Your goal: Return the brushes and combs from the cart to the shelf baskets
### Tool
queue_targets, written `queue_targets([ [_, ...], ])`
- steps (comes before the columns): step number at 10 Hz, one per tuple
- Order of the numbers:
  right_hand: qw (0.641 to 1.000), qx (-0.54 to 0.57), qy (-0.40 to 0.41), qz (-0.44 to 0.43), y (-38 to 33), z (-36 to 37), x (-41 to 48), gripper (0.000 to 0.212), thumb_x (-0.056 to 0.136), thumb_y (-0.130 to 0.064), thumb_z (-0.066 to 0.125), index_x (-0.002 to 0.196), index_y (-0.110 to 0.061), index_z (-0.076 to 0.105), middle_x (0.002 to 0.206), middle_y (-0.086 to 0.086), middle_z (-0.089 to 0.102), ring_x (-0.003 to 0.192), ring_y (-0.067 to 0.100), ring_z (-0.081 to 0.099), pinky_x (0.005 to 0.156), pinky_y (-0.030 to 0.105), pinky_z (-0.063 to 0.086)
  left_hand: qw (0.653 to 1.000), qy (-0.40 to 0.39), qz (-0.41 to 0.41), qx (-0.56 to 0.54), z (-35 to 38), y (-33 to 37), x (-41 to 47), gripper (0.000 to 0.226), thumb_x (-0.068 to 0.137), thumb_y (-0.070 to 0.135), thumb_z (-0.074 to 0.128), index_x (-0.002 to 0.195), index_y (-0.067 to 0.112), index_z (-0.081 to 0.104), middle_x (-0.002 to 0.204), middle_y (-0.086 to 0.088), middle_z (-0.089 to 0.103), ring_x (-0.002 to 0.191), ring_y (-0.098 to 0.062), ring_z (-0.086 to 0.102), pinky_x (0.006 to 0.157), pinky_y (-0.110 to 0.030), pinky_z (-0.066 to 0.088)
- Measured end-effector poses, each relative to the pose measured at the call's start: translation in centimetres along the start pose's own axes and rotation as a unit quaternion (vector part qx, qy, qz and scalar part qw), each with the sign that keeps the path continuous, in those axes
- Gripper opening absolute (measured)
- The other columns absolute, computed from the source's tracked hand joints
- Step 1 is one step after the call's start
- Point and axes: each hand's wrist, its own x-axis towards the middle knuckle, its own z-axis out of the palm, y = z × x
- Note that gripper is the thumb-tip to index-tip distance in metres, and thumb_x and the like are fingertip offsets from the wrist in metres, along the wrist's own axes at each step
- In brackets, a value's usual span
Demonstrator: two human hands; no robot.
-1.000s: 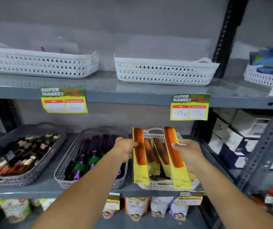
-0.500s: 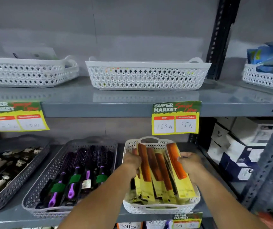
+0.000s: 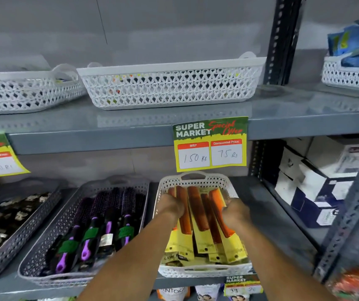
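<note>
Several orange combs on yellow cards [image 3: 198, 222] lie lengthwise in a white lattice basket [image 3: 204, 270] on the lower shelf. My left hand [image 3: 171, 206] rests on the leftmost comb pack, fingers curled over it. On the rightmost comb pack sits my right hand [image 3: 236, 210], fingers closed around its edge. Both hands are down inside the basket. To the left, a grey basket [image 3: 43, 257] holds round brushes with purple handles [image 3: 100, 229]. The cart is out of view.
Further left sits another grey basket [image 3: 4, 253] of dark hair clips. The upper shelf carries white lattice baskets [image 3: 172, 88]. A yellow price tag [image 3: 210, 144] hangs from the shelf edge. White and navy boxes [image 3: 317, 185] fill the right bay behind a metal upright.
Both hands have lowered the two comb packs from upright above the basket down flat onto the other combs inside it. The view has shifted right and closer.
</note>
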Motion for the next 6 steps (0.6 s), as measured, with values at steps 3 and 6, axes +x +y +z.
queue_targets([
  [3,0.990,-0.077,0.022,-0.114,-0.8,-1.2,-2.2,0.060,0.085,0.002,0.036,0.143,-0.015,0.042,0.119,0.019,0.066,0.114,0.039,0.058,0.093,0.041,0.051,0.992,-0.010,0.053,0.111,-1.8,1.1,-2.6,0.016,0.093,0.011,0.047,0.099,0.003,0.059,0.100,-0.014,0.065,0.076,-0.022,0.055,0.072,-0.029,0.045],
  [6,0.899,-0.031,0.177,-0.400,-1.3,-5.0,-10.2,0.035,0.093,-0.018,0.043,0.121,-0.018,0.065,0.117,-0.002,0.068,0.108,0.011,0.061,0.095,0.025,0.049,0.885,0.020,0.419,0.201,-6.9,0.2,-7.4,0.031,0.085,0.016,0.046,0.108,0.024,0.065,0.104,-0.002,0.072,0.096,-0.023,0.066,0.078,-0.034,0.056],
])
